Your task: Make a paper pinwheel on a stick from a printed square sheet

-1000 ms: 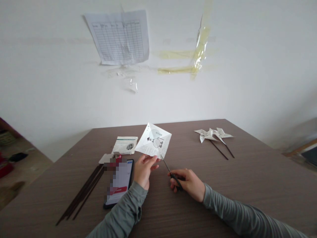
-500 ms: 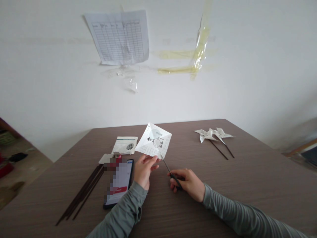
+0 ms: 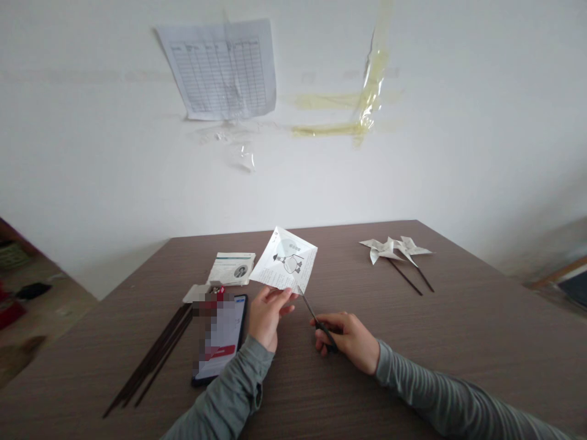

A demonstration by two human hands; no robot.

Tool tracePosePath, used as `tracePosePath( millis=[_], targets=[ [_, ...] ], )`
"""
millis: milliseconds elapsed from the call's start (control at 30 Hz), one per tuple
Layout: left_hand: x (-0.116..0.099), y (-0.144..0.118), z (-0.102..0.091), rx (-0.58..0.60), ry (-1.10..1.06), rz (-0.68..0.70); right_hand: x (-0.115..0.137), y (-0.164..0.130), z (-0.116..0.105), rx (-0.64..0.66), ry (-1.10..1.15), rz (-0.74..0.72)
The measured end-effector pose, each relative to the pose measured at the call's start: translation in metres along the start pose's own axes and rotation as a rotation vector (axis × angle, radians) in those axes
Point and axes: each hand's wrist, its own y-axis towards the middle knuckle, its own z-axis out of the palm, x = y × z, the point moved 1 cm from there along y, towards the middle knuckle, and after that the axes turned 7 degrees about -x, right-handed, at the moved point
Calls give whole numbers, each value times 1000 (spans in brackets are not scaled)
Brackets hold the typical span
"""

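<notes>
My left hand [image 3: 266, 311] pinches the near corner of a square printed paper [image 3: 285, 261] and holds it tilted up above the brown table [image 3: 458, 330]. My right hand [image 3: 348, 337] grips small scissors [image 3: 314, 318] by the handles. Their blade tips touch the paper's lower corner, close beside my left fingers. Whether the blades are parted is too small to tell.
A phone [image 3: 219, 339] lies left of my left arm, beside a bundle of thin dark sticks [image 3: 151, 360]. A booklet [image 3: 232, 267] and a card lie behind the phone. Two paper pinwheels on sticks [image 3: 398, 253] rest at the far right. A printed sheet [image 3: 220, 67] is taped to the wall.
</notes>
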Motion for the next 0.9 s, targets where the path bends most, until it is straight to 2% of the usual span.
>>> tracePosePath(
  millis=[900],
  targets=[
    [3, 3, -3, 12, -18, 12, 3, -2, 5, -32, 20, 36]
  ],
)
